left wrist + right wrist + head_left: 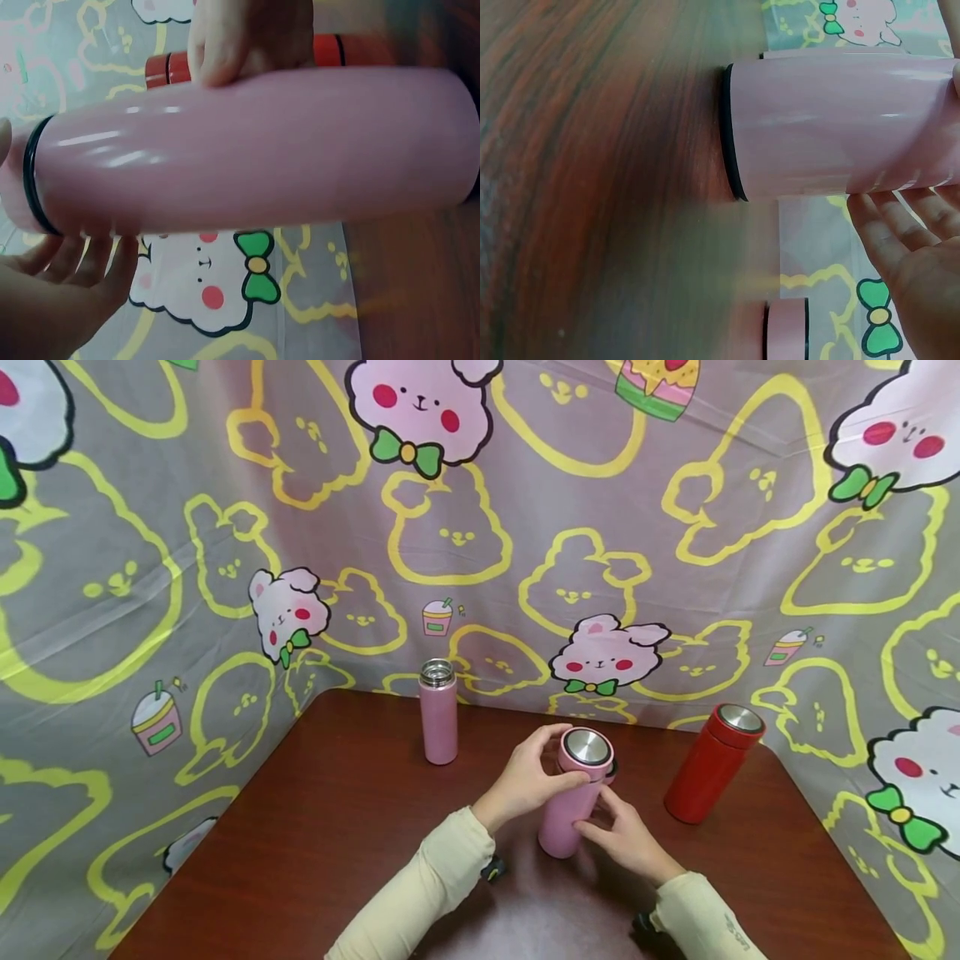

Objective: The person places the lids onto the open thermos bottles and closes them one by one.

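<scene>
A pink thermos bottle (570,814) with a steel-topped lid (588,748) is between the two hands. My left hand (528,777) grips it around the lid, thumb across the near side, fingers behind. My right hand (628,839) holds the body lower down from the right. The left wrist view shows the left hand (67,300) at the pink bottle's (255,150) lid end and the right hand (251,37) on its body. In the right wrist view, the right hand's fingers (907,232) lie against the bottle (832,127). Whether its base touches the table cannot be told.
Another pink bottle (439,722), its steel mouth uncovered, stands at the back left. A red thermos (708,768) with its lid on stands at the right. Part of another lid (612,772) shows behind the held bottle. Patterned cloth (457,543) hangs around the brown table (315,843).
</scene>
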Demonstrator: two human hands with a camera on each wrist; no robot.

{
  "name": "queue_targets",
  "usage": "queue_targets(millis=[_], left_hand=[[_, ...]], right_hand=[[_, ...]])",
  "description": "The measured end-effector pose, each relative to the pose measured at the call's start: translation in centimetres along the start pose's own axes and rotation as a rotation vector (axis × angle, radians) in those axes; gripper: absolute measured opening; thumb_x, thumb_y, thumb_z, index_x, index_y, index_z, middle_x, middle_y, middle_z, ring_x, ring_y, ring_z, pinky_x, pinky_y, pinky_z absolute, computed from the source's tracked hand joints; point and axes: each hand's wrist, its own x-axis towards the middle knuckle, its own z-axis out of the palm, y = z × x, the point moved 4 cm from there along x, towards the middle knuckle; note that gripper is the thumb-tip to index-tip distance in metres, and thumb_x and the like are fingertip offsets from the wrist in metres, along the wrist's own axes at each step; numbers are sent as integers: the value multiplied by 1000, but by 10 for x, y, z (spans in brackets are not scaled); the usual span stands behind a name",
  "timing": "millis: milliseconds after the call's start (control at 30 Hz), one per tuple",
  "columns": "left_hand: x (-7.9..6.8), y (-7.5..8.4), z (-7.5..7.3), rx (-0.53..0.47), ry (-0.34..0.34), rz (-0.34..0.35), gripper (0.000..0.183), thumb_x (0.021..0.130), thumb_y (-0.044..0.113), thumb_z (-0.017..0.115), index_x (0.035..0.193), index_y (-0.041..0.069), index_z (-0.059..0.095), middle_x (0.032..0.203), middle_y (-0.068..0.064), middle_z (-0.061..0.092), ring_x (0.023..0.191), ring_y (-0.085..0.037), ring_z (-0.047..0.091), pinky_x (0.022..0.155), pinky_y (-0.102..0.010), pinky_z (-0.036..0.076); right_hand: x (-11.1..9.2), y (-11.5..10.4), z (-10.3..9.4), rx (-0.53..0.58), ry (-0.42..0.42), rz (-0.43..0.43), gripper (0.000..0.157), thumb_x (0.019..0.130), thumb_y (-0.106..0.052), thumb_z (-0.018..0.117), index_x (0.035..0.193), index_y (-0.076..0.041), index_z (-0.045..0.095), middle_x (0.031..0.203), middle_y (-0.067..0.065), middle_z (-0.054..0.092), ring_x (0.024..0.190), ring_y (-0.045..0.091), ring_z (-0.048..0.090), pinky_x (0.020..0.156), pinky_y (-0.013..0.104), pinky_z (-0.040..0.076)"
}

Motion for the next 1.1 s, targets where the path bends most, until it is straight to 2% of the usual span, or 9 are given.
queue_targets(millis=[233,367,500,700,767,933,1033,1100], left_hand=[[1,-2,5,-25,68,28,65,72,21,84,128,13,51,111,2,59,92,-13,59,74,-26,51],[2,-4,7,-59,70,35,64,72,19,83,127,13,51,110,1,60,93,-13,60,76,-26,51],[2,-7,7,-104,49,27,62,75,15,81,127,12,49,113,-1,60,97,-12,60,80,-27,50],[5,-13,5,-176,-21,4,58,79,16,78,129,12,47,118,0,59,104,-10,58,86,-27,48],[4,-7,2,-209,-65,-5,58,81,16,76,130,7,46,121,-5,59,107,-10,57,89,-27,46],[5,-5,0,-298,-158,31,65,84,29,73,133,2,41,124,-14,55,109,-11,54,93,-29,44],[8,-18,3,-340,-191,68,70,83,39,72,135,5,41,122,-12,55,106,-10,54,91,-28,44],[9,-20,3,-364,-218,89,70,84,40,70,135,3,39,123,-14,54,107,-11,53,92,-30,43]], right_hand=[[1,1,0,8,3,-9,45,80,-3,74,119,-4,52,110,11,63,99,10,62,82,29,52],[1,-2,1,1,2,-9,45,80,1,72,120,-1,51,110,12,63,99,8,61,82,34,52],[1,-15,1,-3,-5,-21,45,80,5,71,120,4,50,110,18,62,99,6,61,81,38,53],[2,-29,1,-3,-19,10,47,80,4,71,121,7,49,110,22,61,98,4,60,82,39,52],[2,-30,0,2,-23,20,47,80,3,71,122,7,49,111,22,61,98,4,60,82,39,52],[2,-31,0,-5,-23,39,49,81,2,72,123,6,48,112,22,61,99,5,60,82,40,52],[2,-25,0,-8,-21,41,49,80,2,72,124,6,48,112,22,61,99,7,60,82,40,52],[2,-17,0,-7,-21,36,50,81,1,72,125,4,49,112,20,62,99,8,60,82,39,52]])
